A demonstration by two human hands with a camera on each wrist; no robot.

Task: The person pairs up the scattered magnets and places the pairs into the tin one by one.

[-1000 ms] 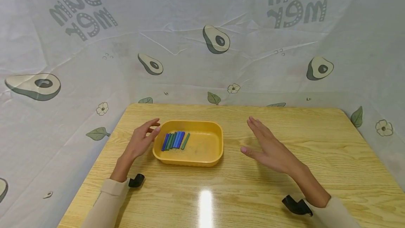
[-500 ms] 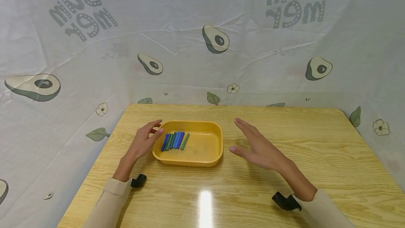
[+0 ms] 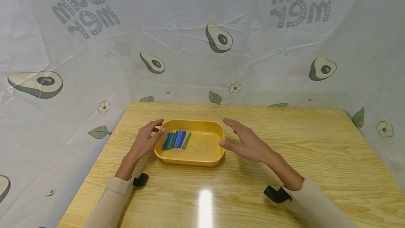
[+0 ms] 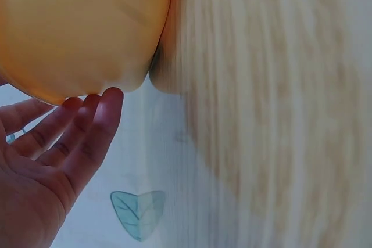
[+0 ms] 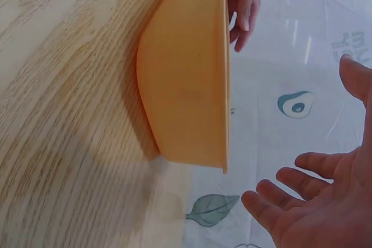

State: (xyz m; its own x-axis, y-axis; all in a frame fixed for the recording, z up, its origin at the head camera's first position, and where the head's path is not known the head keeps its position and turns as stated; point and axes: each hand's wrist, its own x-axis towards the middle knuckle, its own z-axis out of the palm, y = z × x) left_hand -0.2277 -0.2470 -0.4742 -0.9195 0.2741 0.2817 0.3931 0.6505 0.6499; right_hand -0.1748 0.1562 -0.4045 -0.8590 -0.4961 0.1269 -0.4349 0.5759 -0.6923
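A shallow yellow plastic tray with rounded corners [image 3: 202,149] sits on the light wood-grain table [image 3: 284,157], toward its left-centre, with a row of short blue and green sticks [image 3: 176,140] lying side by side in its left half. The left hand [image 3: 146,140] has its fingers loosely extended against the tray's left rim, touching but not gripping it, as the left wrist view confirms. The right hand [image 3: 246,143] is held open, fingers straight, just beside the right rim; whether the thumb touches the rim cannot be told. Risk assessment: neither hand has a firm hold. Should the tray be lifted or squeezed unevenly, it could tip, and the loose sticks would likely slide, roll out of their row, or spill onto the table.
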